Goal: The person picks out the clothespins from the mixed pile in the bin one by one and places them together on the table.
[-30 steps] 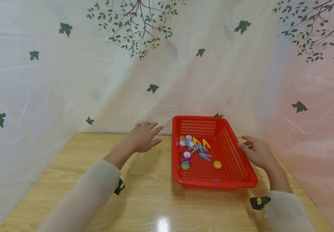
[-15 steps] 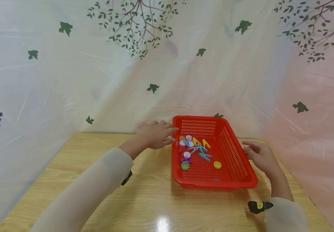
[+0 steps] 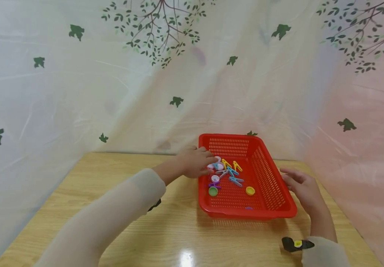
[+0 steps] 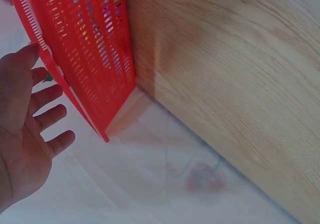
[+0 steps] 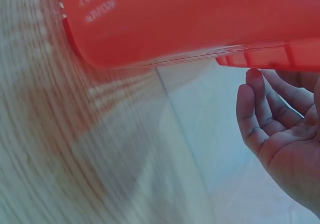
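Clothespins [image 3: 232,171] are contained loose, presumably for gathering, by the red basket [image 3: 245,213], mostly left of its centre. Over its left rim the left hand [image 3: 195,162] is extended, nothing gripped; beside its right rim the right hand [image 3: 307,191] is loosely bent, probably for steadying, contact uncertain. Yellow clothespins [image 3: 237,166] are slanted roughly from its far-left toward near-right.
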Demonstrator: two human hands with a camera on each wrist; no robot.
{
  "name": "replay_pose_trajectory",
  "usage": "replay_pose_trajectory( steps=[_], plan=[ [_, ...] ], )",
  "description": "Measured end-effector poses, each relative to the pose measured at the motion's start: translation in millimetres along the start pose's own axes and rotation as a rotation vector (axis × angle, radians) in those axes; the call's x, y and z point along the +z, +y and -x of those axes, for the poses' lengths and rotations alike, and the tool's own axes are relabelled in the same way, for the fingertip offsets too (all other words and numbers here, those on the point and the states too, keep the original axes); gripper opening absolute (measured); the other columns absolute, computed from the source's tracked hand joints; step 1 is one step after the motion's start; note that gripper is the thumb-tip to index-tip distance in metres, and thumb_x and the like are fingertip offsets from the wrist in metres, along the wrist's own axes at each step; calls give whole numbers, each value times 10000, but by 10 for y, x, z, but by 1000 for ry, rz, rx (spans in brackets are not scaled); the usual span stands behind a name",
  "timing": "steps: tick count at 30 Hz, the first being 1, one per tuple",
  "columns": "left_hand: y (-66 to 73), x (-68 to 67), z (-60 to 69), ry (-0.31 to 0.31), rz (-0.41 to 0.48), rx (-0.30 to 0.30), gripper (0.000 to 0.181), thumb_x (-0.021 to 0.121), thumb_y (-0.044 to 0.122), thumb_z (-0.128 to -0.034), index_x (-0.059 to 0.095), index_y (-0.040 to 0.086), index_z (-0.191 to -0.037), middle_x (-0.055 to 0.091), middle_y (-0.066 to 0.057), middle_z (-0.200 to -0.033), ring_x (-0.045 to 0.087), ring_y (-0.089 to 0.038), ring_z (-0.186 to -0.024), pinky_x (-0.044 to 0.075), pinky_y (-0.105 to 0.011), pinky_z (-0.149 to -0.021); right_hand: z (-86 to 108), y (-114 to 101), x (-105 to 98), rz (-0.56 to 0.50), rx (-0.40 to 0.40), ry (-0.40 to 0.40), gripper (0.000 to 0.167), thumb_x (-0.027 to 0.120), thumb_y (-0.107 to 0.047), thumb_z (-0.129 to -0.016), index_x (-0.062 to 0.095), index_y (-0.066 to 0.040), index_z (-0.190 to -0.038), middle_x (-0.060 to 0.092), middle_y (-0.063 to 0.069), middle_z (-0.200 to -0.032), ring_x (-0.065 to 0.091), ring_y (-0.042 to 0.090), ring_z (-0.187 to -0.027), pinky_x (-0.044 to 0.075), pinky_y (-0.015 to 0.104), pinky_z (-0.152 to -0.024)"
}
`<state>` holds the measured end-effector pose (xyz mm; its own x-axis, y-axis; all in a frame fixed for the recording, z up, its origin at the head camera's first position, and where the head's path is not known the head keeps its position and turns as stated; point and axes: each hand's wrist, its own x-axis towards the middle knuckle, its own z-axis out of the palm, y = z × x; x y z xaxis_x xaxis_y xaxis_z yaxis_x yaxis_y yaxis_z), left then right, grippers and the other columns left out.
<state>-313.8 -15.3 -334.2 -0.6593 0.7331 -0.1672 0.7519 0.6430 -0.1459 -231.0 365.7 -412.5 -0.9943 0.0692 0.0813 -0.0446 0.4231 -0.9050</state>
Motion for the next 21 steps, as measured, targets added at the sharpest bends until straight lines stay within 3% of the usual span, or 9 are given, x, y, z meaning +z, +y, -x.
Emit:
replay_pose_trajectory(
  steps=[10,21],
  plan=[
    [118,42,-204,-34,27,-3,614,543,525,-1021,428,273,-1569,474,10,-1560,392,-231,-1428,329,-484,-1177,21,15,22,-37,31,3,603,630,-420,-1011,535,-35,-1465,639,-233,-1154,651,-21,-1001,524,135,-833],
    [249,138,-473,-36,99,-2,602,544,499,-1029,413,282,-1575,449,20,-1579,348,-234,-1483,258,-519,-1217,23,14,22,15,61,-2,601,599,-485,-1009,558,-99,-1468,648,-112,-1296,619,-44,-1053,512,135,-849]
  ],
)
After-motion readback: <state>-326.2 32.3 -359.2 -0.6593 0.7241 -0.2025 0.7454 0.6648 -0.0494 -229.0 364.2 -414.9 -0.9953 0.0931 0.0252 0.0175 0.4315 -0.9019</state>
